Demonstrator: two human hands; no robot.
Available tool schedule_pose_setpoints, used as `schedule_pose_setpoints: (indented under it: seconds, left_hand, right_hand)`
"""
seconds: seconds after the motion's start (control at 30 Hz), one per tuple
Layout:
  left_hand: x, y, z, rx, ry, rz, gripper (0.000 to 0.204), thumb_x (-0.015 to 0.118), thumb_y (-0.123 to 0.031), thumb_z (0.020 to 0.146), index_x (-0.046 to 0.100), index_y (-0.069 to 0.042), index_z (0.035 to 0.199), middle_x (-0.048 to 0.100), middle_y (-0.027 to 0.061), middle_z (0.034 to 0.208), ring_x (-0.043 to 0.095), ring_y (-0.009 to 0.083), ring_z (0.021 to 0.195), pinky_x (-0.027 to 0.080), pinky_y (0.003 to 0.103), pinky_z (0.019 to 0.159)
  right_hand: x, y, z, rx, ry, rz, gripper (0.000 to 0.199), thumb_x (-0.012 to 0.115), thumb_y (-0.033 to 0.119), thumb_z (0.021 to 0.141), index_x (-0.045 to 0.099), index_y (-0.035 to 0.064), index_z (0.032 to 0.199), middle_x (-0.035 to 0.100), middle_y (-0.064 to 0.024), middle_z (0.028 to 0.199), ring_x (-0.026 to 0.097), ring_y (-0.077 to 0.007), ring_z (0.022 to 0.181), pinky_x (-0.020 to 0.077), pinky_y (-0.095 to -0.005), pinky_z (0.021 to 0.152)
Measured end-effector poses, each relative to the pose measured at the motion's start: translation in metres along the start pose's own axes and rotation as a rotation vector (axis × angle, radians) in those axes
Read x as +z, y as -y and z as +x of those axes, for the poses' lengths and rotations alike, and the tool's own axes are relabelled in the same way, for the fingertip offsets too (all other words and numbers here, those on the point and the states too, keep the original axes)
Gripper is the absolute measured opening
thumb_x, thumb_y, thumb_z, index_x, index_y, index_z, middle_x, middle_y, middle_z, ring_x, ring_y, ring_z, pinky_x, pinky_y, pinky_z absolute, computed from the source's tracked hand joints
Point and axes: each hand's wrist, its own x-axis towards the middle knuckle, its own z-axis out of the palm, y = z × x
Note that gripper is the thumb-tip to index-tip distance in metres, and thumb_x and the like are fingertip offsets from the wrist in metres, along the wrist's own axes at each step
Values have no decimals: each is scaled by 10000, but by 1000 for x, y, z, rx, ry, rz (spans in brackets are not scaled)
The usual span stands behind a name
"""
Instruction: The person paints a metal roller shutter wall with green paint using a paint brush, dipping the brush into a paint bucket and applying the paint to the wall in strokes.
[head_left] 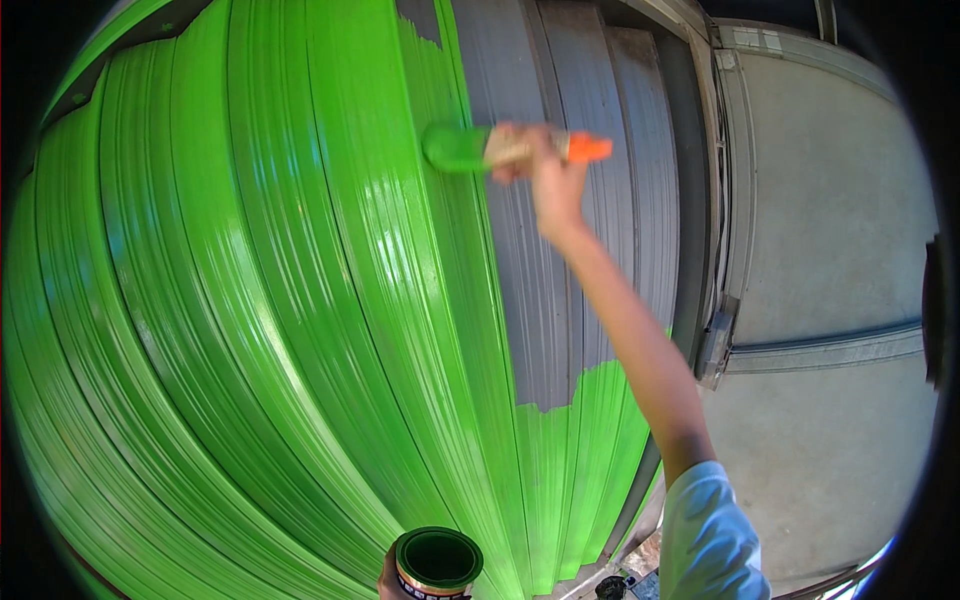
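My right hand (pixel 535 160) is closed around a paintbrush (pixel 508 149) with an orange-tipped handle. Its bristles (pixel 455 148) are coated in green and lie against the corrugated metal panel (pixel 370 220), near the border between green paint and bare grey metal (pixel 545 280). Low in the view, my left hand (pixel 388 578) grips the side of a round paint can (pixel 440 560), open at the top. Dark green paint shows inside it. Most of that hand is cut off by the lower edge.
Glossy green covers the panel's left and lower right; a grey patch (pixel 420 18) shows at the top. To the right stands a pale grey wall (pixel 820 190) with a metal frame, and a small box (pixel 717 345) beside the panel. Dark clutter (pixel 612 588) lies below.
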Motion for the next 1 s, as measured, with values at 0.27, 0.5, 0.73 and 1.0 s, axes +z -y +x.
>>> schedule_pose_setpoints:
  seconds: [0.27,0.5,0.73,1.0]
  left_hand:
    - [1,-18,-4,8,-20,34,907,888,-212,416,437,11,1170,624,137,1020,631,235,920,516,367,826]
    - [0,-30,-18,-37,-25,28,913,884,-197,395,438,7,1165,624,132,1011,630,236,913,511,365,825]
    - [13,9,-6,-28,127,-147,998,895,-265,411,407,41,1225,616,156,1054,631,257,947,509,364,851]
    - [26,-14,37,324,169,123,975,864,-378,430,451,35,1211,558,196,1133,580,351,983,449,429,878]
  right_hand:
    - [-69,-22,-168,381,36,-18,198,512,126,829,617,-39,858,634,-120,788,621,-198,585,515,-292,504]
    - [-106,15,-215,850,306,-280,159,514,67,854,624,-19,929,639,-102,769,627,-152,585,515,-250,506]
    - [-130,66,-252,1135,139,-3,239,551,163,867,595,-45,976,644,-154,762,652,-220,621,538,-288,567]
    - [-99,142,-243,919,354,-116,165,524,105,911,572,-48,951,648,-141,782,650,-181,625,554,-275,515]
